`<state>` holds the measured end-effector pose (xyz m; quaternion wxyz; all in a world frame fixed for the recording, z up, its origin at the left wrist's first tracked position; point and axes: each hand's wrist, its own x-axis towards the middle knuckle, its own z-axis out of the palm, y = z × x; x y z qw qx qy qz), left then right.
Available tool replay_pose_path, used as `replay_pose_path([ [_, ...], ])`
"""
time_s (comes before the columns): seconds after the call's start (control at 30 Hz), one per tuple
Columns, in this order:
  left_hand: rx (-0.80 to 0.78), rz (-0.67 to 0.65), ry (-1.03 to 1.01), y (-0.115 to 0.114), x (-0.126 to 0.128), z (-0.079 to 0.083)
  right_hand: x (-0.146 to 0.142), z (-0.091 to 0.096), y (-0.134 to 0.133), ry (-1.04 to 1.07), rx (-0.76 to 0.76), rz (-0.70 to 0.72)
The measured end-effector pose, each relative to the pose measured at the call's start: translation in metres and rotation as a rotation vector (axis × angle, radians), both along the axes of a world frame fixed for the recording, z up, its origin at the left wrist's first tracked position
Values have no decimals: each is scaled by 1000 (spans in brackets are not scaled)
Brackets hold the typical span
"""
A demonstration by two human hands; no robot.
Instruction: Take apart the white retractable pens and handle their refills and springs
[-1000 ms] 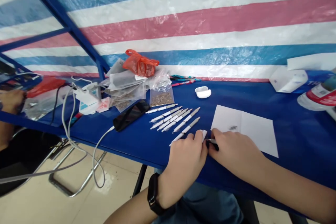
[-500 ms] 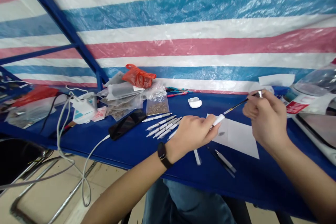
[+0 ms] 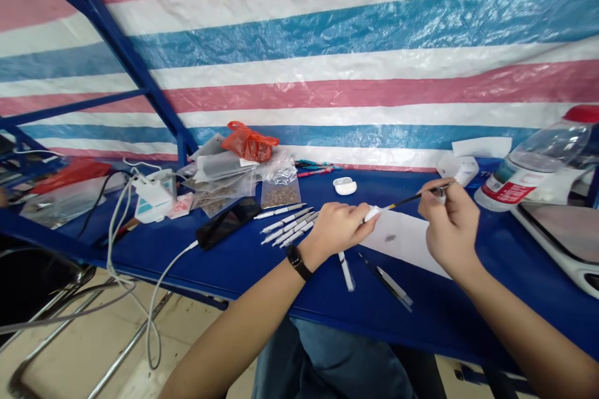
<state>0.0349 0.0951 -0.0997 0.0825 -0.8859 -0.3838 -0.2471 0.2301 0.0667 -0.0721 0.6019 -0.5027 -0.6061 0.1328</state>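
Two parts in hand, center-right of frame: your left hand point(image 3: 337, 229) pinches a white pen barrel point(image 3: 372, 214), your right hand point(image 3: 448, 219) pinches a slim black refill point(image 3: 414, 199) over a paper sheet point(image 3: 402, 240). Refill looks light, thin, easily bent; hold near its metal end.

A: Sheet of paper point(image 3: 402, 240)?
B: White, matt, smooth.
A: Pen barrel point(image 3: 372, 214) at the paper's top edge?
B: White plastic, smooth, slight gloss.
A: Thin rod point(image 3: 412, 201) above the paper?
B: Black, glossy, metal end.
A: Table cover point(image 3: 468, 318) under the paper?
B: Blue, smooth, shiny.
A: Bottle point(image 3: 528, 184) right of the paper?
B: Clear glossy plastic, red cap.
A: Tarp point(image 3: 355, 31) behind the paper?
B: Woven plastic, striped, crinkled, sheen.
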Motion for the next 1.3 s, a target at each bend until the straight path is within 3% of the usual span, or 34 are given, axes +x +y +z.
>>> replay_pose_path([
  [0.37, 32, -35, 39, 2, 1, -1, -5, 8, -6, -115, -75, 46],
  [0.57, 31, -59, -33, 1, 0, 1, -19, 6, -15, -228, -255, 228],
  [0.8, -66, 33, -158, 3, -5, 3, 2, 8, 2, -79, -191, 94],
  [0.9, -112, 89, -225, 4, -6, 4, 15, 14, 11, -212, -301, 142],
  [1.1, -203, 131, -327, 4, -5, 7, 21, 14, 13, -754, -677, 424],
  [1.3, -236, 101, -346, 3, -4, 7, 21, 7, 16, -812, -761, 521],
])
